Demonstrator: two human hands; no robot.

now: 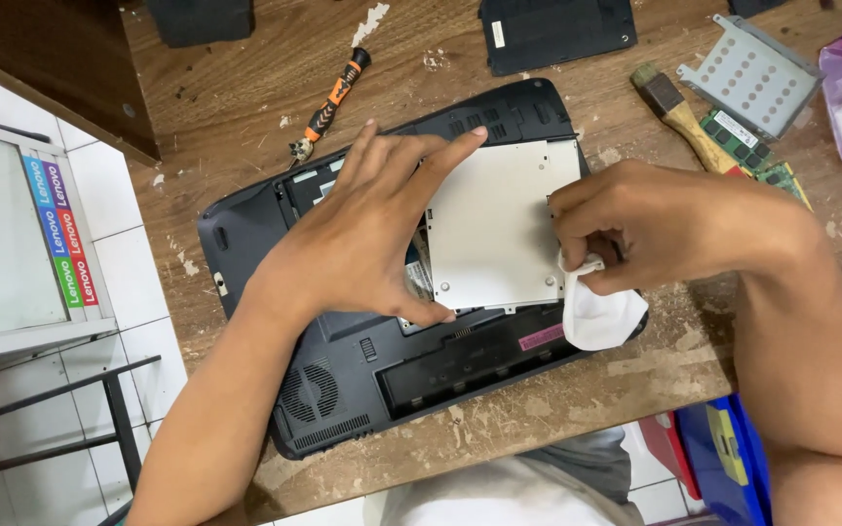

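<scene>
At the far left of the frame the wooden table (577, 409) ends, with white floor tiles and a metal shelf (12, 253) beyond its edge. An orange-and-black screwdriver (328, 105) lies near the top, just above the upturned black laptop (363, 380), which fills the centre and reaches close to the table's near edge. The left hand (363, 244) spreads wide over the laptop's open bay, forefinger at the top edge and thumb at the bottom edge of the silver optical drive (499, 224), bracing it rather than closing on it. Right of centre, the right hand (655, 229) pinches a white cloth (598, 314) against the drive's right edge. At upper right, a paintbrush (679, 109), a green memory module (752, 151) and a perforated metal drive caddy (754, 73) crowd the table, leaving little free surface there.
</scene>
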